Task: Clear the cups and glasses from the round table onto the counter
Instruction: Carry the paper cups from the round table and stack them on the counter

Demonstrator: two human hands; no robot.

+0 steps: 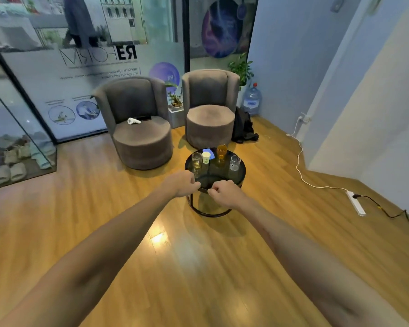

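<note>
Both hands are extended over the near rim of the small round table with a dark glass top and a black metal ring base (pixel 240 179). Left hand (pixel 181 184): fingers curled inward, holding nothing visible. Right hand (pixel 223 193): fingers likewise curled, knuckles up, empty as far as the view shows. The two hands sit close together, just apart, at the table's near edge; whether either touches the rim cannot be told.

Four vessels stand upright on the tabletop, all beyond the hands:
- tall clear glass with pale yellow liquid (pixel 196 161), left side, nearest the left hand;
- small white paper cup (pixel 206 157), just beside that glass, further back;
- amber-tinted glass holding orange-brown liquid (pixel 221 152), at the far edge;
- short clear empty tumbler (pixel 235 162), right side, nearest the right hand.

Step in hand, as judged: the approach. No vessel is lifted yet, so the clearing has not begun. The counter is not in view.

Next move, as judged: each hand must uncurl and reach forward past the rim. The tall glass suits the left hand, the tumbler the right. The two filled glasses call for a level, upright carry to avoid spilling. The paper cup is light and will deform under a hard squeeze. The vessels stand close together, so fingers should enter from the outer sides to avoid knocking a neighbour.
</note>
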